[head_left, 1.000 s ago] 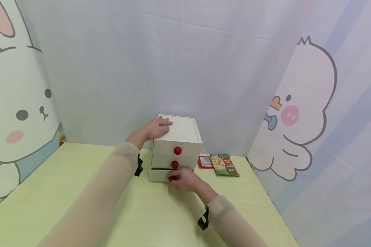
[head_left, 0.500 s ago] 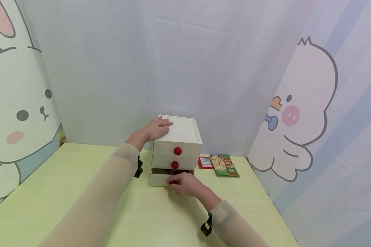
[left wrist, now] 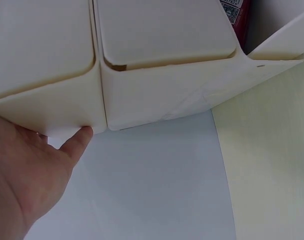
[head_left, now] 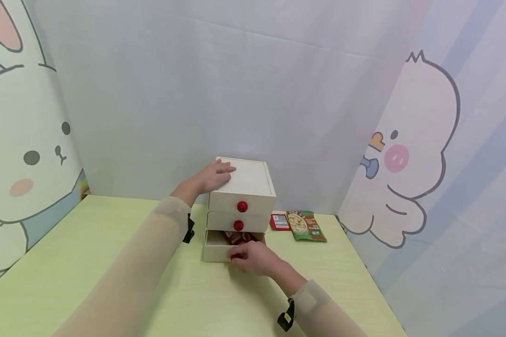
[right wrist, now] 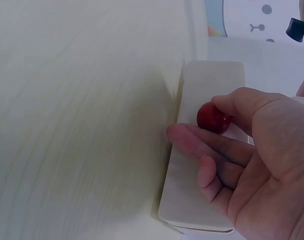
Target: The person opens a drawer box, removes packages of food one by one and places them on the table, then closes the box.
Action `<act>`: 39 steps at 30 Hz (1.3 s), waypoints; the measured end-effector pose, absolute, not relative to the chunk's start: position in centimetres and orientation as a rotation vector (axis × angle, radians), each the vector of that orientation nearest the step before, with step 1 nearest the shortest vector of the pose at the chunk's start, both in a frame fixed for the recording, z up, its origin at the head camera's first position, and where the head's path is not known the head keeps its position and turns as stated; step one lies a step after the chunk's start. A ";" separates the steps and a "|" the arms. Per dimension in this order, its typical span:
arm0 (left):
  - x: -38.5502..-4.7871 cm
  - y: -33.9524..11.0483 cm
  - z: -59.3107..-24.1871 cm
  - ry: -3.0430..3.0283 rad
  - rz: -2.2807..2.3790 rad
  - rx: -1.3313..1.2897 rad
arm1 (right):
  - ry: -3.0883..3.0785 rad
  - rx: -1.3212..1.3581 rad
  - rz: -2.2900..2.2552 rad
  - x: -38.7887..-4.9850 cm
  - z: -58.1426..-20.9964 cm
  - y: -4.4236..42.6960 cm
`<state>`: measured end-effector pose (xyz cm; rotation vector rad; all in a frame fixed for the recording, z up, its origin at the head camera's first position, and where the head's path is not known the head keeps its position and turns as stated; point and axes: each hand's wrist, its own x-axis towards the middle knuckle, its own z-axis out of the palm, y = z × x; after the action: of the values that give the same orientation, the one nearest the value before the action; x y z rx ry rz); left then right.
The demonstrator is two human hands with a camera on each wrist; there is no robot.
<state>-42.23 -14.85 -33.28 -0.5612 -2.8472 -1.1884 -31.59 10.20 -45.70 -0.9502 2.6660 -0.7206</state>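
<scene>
A white three-drawer cabinet point(head_left: 249, 177) stands near the back of the table, each drawer with a red knob. My left hand point(head_left: 211, 178) rests on its top at the left, fingers spread; the left wrist view shows this hand point(left wrist: 34, 172) against the cabinet's edge. Low at the front, my right hand point(head_left: 256, 258) pinches the bottom drawer's knob point(right wrist: 213, 118) between thumb and fingers. The bottom drawer point(head_left: 216, 254) is pulled part way out, and a dark red packet point(head_left: 238, 238) shows inside, partly hidden. The upper two drawers are closed.
Right of the cabinet, a small red packet point(head_left: 280, 222) and a green and brown food packet point(head_left: 306, 225) lie on the pale yellow-green table point(head_left: 202, 299). Curtains with cartoon animals stand behind and at both sides.
The bottom drawer has slid toward me with my right hand on its knob, bringing the dark red packet inside into view. My left hand has stayed on the cabinet top.
</scene>
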 end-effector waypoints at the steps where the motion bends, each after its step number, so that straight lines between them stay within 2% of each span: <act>1: -42.2 -14.9 -33.3 -2.846 -1.192 -0.560 | 2.660 -0.946 -0.727 -31.4 -45.7 10.2; 39: -42.1 -14.7 -33.4 -2.821 -1.179 -0.570 | 2.647 -0.973 -0.693 -29.7 -45.5 10.8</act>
<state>-42.06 -14.66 -33.40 -0.5698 -2.8209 -1.1794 -29.69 10.75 -45.54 -0.9726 2.6471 -0.6929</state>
